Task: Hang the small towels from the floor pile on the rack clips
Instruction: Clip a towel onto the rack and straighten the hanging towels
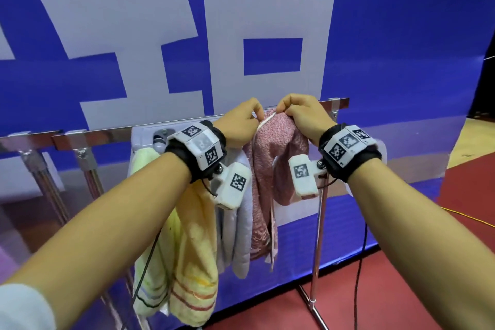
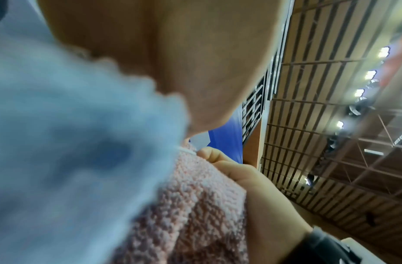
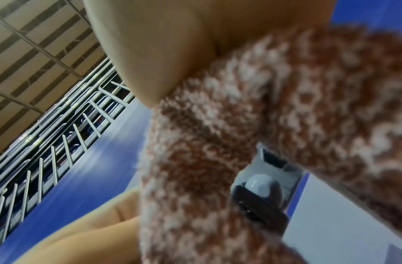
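Observation:
A pink speckled towel (image 1: 267,169) with a white hem hangs at the rack's chrome rail (image 1: 112,130). My left hand (image 1: 255,116) and right hand (image 1: 280,110) each pinch its top edge, close together at rail height. In the left wrist view my palm (image 2: 173,53) fills the top, and the pink towel (image 2: 195,205) lies below it beside my right hand (image 2: 263,196). In the right wrist view the pink towel (image 3: 206,151) drapes past a grey and black clip (image 3: 261,192). Whether the clip bites the cloth is hidden.
A green-yellow towel (image 1: 150,222), a yellow striped towel (image 1: 195,236) and a pale lavender towel (image 1: 241,228) hang to the left on the same rack. A blue banner (image 1: 375,48) stands close behind. The rack leg (image 1: 320,222) and a black cable (image 1: 359,262) run down to the red floor (image 1: 401,289).

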The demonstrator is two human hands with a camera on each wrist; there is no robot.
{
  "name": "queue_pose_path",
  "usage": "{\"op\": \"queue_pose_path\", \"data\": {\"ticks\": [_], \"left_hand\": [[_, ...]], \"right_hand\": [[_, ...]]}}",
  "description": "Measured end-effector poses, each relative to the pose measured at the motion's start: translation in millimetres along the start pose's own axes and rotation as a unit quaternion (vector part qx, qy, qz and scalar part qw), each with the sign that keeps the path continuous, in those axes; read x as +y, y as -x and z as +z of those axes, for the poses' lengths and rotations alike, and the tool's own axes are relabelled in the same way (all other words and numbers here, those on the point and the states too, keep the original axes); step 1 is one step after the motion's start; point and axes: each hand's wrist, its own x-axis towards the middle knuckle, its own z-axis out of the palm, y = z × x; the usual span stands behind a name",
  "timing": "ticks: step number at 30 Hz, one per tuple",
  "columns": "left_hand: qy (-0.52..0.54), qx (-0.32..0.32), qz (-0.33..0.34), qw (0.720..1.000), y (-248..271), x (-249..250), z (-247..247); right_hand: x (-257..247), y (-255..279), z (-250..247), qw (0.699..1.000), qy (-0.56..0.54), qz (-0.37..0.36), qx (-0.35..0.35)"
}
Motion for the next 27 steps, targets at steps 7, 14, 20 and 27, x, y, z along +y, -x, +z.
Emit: {"op": "queue_pose_path", "data": {"ticks": [7, 14, 20, 27], "left_hand": [[-0.097, 0.066, 0.042, 0.992, -9.5, -15.6, 14.8], [-0.138, 0.085, 0.096, 0.982, -4.9, -16.7, 17.6], [-0.155, 0.065, 0.131, 0.977, 9.2, -11.9, 18.8], [-0.186, 0.044, 0.139, 0.972, 30.5, -9.4, 21.5]], "right_hand": [[18.6, 2.2, 4.3, 0.963, 0.269, -0.005, 0.014], [29.9, 23.0, 4.8, 0.876, 0.478, -0.03, -0.058], [41.4, 46.6, 8.4, 0.922, 0.36, -0.121, 0.071], [34.7, 75.2, 18.2, 0.963, 0.206, -0.163, -0.059]]}}
